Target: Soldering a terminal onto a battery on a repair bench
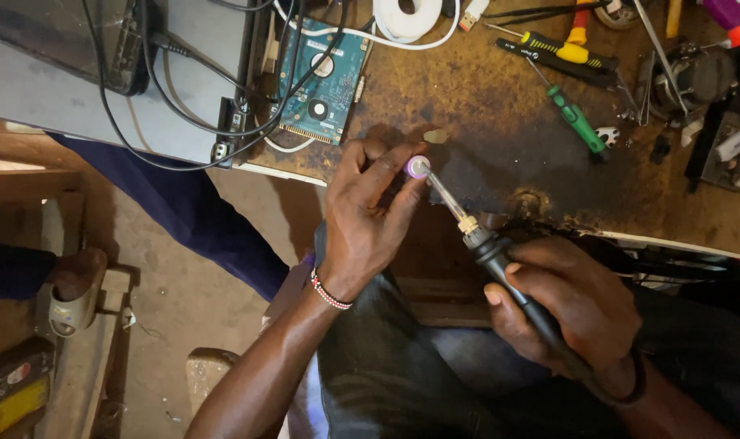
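Purple cell: we see a small cylindrical battery [418,167] with a purple wrap and a pale metal end, held up just off the near edge of the worktop [483,106], above our lap.
Left hand: our left hand [368,219] pinches the battery between thumb and fingers [386,167], which close tightly around its body; a beaded bracelet [330,291] sits on the wrist.
Right hand: our right hand [565,305] wraps its fingers fully around the black handle of a soldering iron [488,248].
Iron tip: we see the metal shaft slant up and left, its end touching the battery's pale face.
Worktop: brown, worn and stained, with a burnt patch near the edge beside the iron.
Circuit board: a teal hard drive board [325,77] lies at the worktop's left end, crossed by black cables [183,114], well apart from the battery.
Tools: we see a green-handled screwdriver [577,122] and a yellow-and-black screwdriver [561,50] lying farther back to the right.
Tape: a white roll [406,16] lies at the back edge.
Grey case: a flat grey box [77,89] sits left of the board.
Floor side: another person's foot in a sandal [77,293] rests at far left.
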